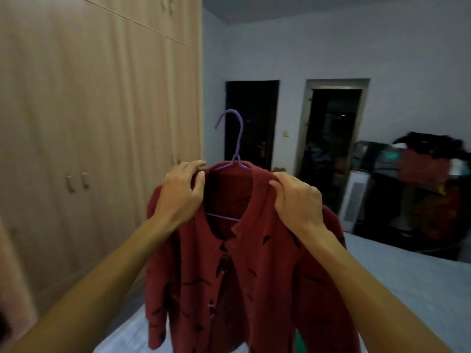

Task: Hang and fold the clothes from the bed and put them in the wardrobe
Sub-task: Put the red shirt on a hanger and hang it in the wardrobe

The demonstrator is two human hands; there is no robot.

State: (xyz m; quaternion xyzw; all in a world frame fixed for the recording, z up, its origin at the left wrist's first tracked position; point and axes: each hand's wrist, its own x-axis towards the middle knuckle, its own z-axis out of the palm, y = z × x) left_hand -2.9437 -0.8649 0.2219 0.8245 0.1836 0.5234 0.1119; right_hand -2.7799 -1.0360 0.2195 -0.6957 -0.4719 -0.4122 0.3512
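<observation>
A dark red shirt with small black marks hangs on a purple wire hanger, held up in front of me. My left hand grips the shirt's collar at its left shoulder. At the right shoulder my right hand pinches the collar. The hanger's hook sticks up between the two hands, and its lower bar shows inside the neck opening. Along the left stands the light wooden wardrobe with its doors closed.
The bed, with a pale blue-grey sheet, lies below and to the right. Two dark doorways open in the far wall. At the far right, dark and red clothes are piled on a cluttered stand, with a white panel beside it.
</observation>
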